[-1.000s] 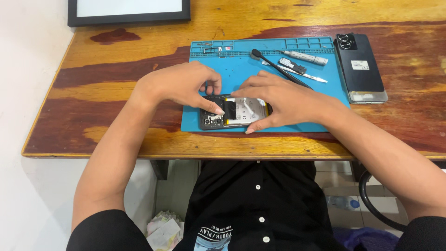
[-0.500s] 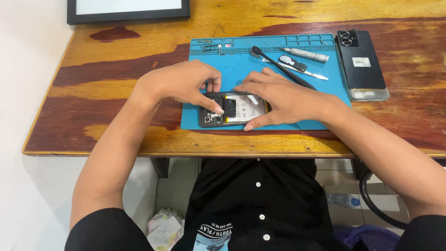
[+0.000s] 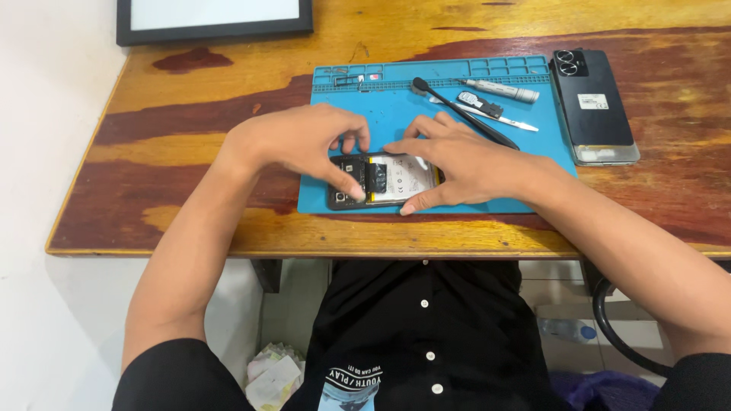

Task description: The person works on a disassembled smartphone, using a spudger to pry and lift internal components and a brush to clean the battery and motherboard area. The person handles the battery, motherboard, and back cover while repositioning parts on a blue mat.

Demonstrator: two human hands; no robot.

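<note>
Both hands are bent over an opened black smartphone with its back off and a pale battery showing, which lies flat on the near part of a blue silicone repair mat on a worn, varnished wooden table. The left hand arches over the phone's left end, thumb and forefinger curled down so that the tips press at the dark board area beside the battery; it pinches at something there, but whatever that is is too small to make out. The right hand lies flatter, fingers spread over the phone's right half and its thumb along the near edge, pinning the body to the mat rather than gripping it. The work looks to be at the stage of freeing or seating a small part at the board end. As a judgement, the next move calls for a light, precise fingertip pull or press while the right hand holds the phone steady. Beyond the right hand's fingers lie a black-handled brush, a grey pen-shaped screwdriver and slim metal tweezers; further right rests a dark phone back cover with twin camera rings.
</note>
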